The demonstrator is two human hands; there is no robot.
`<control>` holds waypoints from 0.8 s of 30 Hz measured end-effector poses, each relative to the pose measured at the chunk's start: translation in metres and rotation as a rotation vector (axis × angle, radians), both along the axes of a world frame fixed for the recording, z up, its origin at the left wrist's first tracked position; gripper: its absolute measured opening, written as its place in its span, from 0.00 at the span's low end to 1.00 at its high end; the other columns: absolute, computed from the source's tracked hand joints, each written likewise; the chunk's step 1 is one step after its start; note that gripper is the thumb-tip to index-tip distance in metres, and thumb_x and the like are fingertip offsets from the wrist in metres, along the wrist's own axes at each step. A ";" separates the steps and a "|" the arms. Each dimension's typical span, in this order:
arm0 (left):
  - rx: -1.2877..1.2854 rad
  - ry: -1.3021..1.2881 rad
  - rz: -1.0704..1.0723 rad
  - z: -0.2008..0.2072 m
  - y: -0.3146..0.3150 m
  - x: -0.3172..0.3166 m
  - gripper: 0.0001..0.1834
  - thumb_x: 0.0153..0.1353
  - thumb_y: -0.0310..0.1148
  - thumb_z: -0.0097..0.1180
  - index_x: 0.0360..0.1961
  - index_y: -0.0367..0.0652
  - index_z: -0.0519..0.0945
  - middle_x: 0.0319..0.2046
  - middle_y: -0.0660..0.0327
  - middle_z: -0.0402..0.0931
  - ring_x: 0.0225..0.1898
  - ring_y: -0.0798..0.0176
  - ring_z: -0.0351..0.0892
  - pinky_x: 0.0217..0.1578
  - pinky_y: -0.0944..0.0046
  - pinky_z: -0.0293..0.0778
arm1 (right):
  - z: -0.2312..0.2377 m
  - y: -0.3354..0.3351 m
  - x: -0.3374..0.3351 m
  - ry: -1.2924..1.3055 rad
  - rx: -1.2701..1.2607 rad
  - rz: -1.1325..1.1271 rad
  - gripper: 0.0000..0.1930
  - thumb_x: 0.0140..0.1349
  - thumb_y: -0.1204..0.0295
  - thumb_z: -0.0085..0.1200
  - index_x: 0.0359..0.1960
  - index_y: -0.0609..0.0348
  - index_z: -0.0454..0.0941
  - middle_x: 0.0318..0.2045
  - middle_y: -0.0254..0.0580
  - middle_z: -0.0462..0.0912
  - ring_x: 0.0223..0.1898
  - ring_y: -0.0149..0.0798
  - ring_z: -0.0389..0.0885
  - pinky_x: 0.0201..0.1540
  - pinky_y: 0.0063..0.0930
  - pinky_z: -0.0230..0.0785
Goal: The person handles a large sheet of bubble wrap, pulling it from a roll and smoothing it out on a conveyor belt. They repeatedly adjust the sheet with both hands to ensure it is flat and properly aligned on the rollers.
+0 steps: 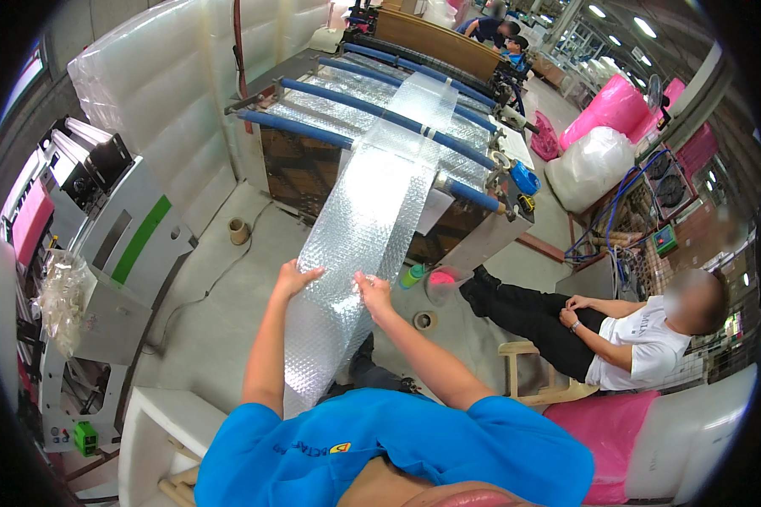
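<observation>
A long strip of shiny bubble wrap [359, 211] runs from a machine with blue rollers [347, 106] down toward my lap. My left hand [296, 277] grips the strip's left edge, thumb on top and its other fingers mostly hidden beneath. On the right side of the strip, my right hand [372, 292] pinches the film with its thumb over the surface. Between both hands the wrap lies fairly flat, while its lower end hangs down in front of my blue shirt. Its upper part passes over and between the rollers.
To the right, a seated person [617, 329] stretches their legs toward the machine. A green bottle [412, 275], a bucket [441, 286] and a cardboard core [425, 320] stand on the floor. At left is a grey machine [135, 253]; a cable [196, 300] crosses the floor.
</observation>
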State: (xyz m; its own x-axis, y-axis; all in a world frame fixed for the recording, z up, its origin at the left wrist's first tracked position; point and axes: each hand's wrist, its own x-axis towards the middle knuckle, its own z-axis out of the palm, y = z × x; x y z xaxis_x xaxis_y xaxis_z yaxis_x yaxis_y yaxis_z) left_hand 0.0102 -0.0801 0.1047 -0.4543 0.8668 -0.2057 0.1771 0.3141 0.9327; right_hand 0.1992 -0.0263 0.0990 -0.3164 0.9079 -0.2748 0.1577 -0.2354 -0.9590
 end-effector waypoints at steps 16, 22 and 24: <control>-0.293 -0.072 -0.080 -0.055 0.004 -0.015 0.24 0.43 0.42 0.57 0.37 0.35 0.71 0.28 0.58 0.74 0.27 0.67 0.71 0.32 0.68 0.67 | -0.064 0.016 -0.001 0.053 -0.222 0.055 0.13 0.53 0.63 0.45 0.22 0.61 0.71 0.14 0.31 0.70 0.12 0.22 0.63 0.13 0.16 0.55; -0.367 -0.092 -0.121 -0.098 0.001 -0.020 0.24 0.43 0.43 0.57 0.38 0.36 0.71 0.30 0.58 0.73 0.31 0.67 0.71 0.35 0.67 0.66 | -0.082 0.007 0.005 -0.004 -0.213 0.105 0.13 0.53 0.62 0.45 0.24 0.62 0.72 0.16 0.32 0.72 0.15 0.23 0.67 0.15 0.16 0.58; -0.333 -0.158 -0.074 -0.104 0.008 -0.017 0.24 0.43 0.43 0.57 0.37 0.36 0.71 0.30 0.58 0.73 0.31 0.67 0.71 0.35 0.67 0.66 | -0.082 0.017 0.000 -0.004 -0.234 0.092 0.14 0.53 0.62 0.45 0.24 0.62 0.73 0.16 0.32 0.73 0.16 0.23 0.67 0.15 0.17 0.58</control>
State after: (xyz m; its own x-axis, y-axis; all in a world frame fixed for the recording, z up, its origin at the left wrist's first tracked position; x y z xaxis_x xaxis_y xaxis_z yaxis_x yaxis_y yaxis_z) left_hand -0.0065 -0.0718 0.0006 -0.3336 0.7698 -0.5442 0.0726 0.5966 0.7993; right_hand 0.1991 -0.0090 0.0171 -0.3937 0.7866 -0.4757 0.1923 -0.4356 -0.8794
